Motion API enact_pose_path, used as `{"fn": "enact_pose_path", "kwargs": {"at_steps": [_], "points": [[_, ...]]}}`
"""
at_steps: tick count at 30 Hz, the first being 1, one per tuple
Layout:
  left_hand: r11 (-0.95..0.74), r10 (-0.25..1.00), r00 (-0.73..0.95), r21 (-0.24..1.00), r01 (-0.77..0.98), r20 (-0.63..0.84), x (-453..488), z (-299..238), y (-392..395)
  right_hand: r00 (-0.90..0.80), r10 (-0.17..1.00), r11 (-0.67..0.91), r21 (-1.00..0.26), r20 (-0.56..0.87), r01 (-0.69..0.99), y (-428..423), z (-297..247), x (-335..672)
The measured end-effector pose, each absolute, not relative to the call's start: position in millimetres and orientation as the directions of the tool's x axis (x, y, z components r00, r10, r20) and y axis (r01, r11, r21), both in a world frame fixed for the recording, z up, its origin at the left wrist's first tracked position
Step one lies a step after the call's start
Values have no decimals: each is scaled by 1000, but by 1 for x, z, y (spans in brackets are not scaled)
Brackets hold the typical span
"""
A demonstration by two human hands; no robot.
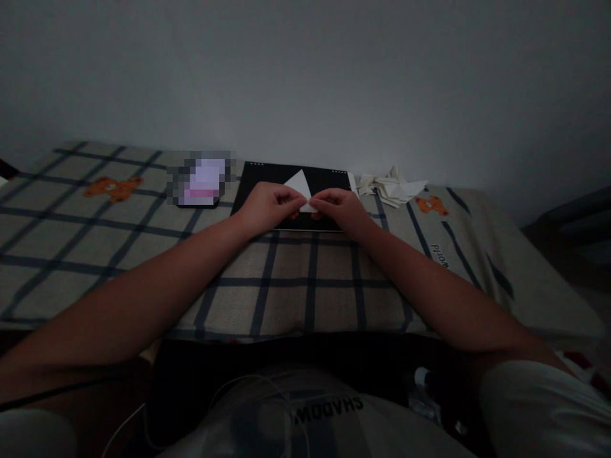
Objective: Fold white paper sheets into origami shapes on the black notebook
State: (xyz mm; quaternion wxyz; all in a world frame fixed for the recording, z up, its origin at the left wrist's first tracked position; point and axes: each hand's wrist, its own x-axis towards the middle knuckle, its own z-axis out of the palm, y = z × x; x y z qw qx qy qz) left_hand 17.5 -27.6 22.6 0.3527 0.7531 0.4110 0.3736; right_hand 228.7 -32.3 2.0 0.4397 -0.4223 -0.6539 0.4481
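A small piece of white paper [300,182], folded to a point at its far end, is held over a dark flat pad [258,181]. My left hand [270,207] pinches its lower edge between thumb and fingers. From the other side my right hand [338,207] pinches the same edge, with the two thumbs almost touching. The fingers cover the paper's lower corners, so the folds there are hidden. Both wrists rest near the front edge of the pad.
Several folded white paper pieces [392,186] lie heaped right of the pad. A phone with a blurred screen [203,181] lies to the left. A checked cloth with bear prints [286,299] covers the table, which meets a plain wall [305,83]. Below right is a clear bottle [424,394].
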Motion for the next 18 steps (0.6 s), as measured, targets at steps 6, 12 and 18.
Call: {"fn": "enact_pose_path", "kwargs": {"at_steps": [6,12,18], "points": [[-574,810,420,700,425,409,20,21,-31,-276,920,355,-889,278,290,-36,11,228],[-575,815,392,681,454,427,20,18,-27,-220,934,339,-888,280,311,-36,11,230],[-483,867,327,795,366,377,20,15,-26,-180,940,332,-901,290,280,-36,12,231]]}}
